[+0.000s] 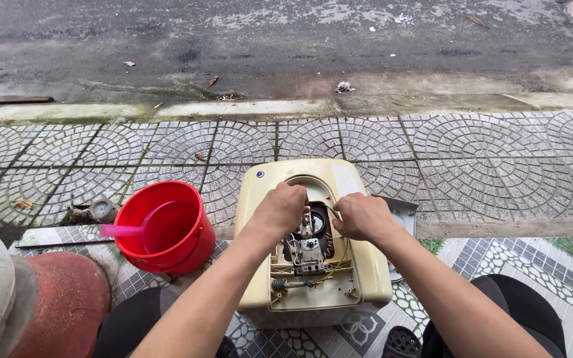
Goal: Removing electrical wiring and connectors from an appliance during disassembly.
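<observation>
Reaching into cream plastic water-heater casing (pixel 260 219) (red plastic bucket (pixel 167 229) beside): left hand (pixel 281 207) and right hand (pixel 361 217) curled, grip contents unclear.

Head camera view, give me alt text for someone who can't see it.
Both hands, left hand and right hand, reach into the open wiring compartment of a cream appliance casing on tiled pavement. A red bucket holding a pink ladle stands beside it.
</observation>
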